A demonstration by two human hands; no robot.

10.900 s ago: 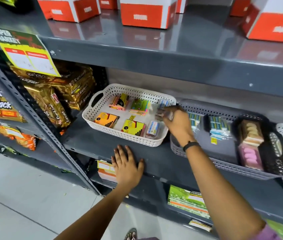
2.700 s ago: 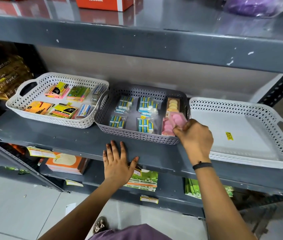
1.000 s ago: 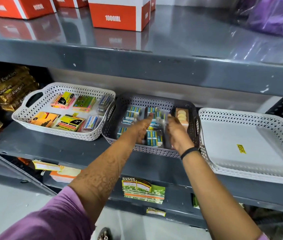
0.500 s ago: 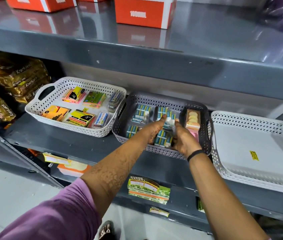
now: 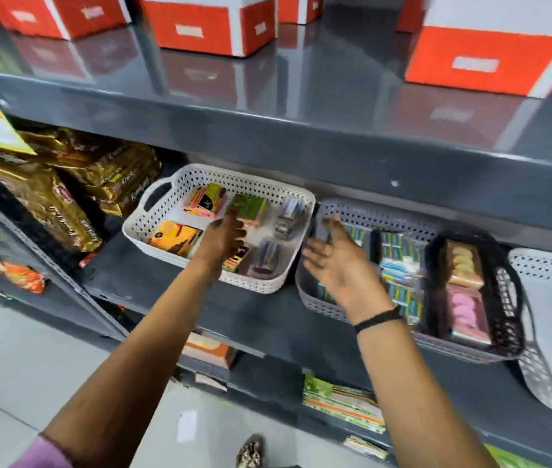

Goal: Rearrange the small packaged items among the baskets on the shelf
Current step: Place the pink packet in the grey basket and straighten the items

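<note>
Grey metal shelving (image 5: pixel 268 319) fills the wall, with red-and-white boxes (image 5: pixel 207 27) lined along the top level and gold snack packs (image 5: pixel 75 184) stacked in the bay to the left. On the middle level three perforated baskets sit side by side: a white basket (image 5: pixel 173 179), a grey basket (image 5: pixel 322 307) just beside it, and another white basket (image 5: pixel 545 271) at the far right edge. Small packaged items (image 5: pixel 205 202) in yellow, pink, green and orange lie flat in the first white basket, and the grey one holds rows of blue-and-green packets (image 5: pixel 398 255) plus a black tray (image 5: pixel 507 298) with round cream and pink pieces. The person's left hand (image 5: pixel 222 239) reaches into the white basket, fingers extended toward the green pack (image 5: pixel 251 207); I cannot tell through the blur whether it grips anything. The right hand (image 5: pixel 342 265) hovers over the near-left part of the grey basket, palm spread, fingers loosely open and holding nothing. A dark band (image 5: pixel 377 319) circles that wrist. Flat green packets (image 5: pixel 342 403) rest on the level below.
</note>
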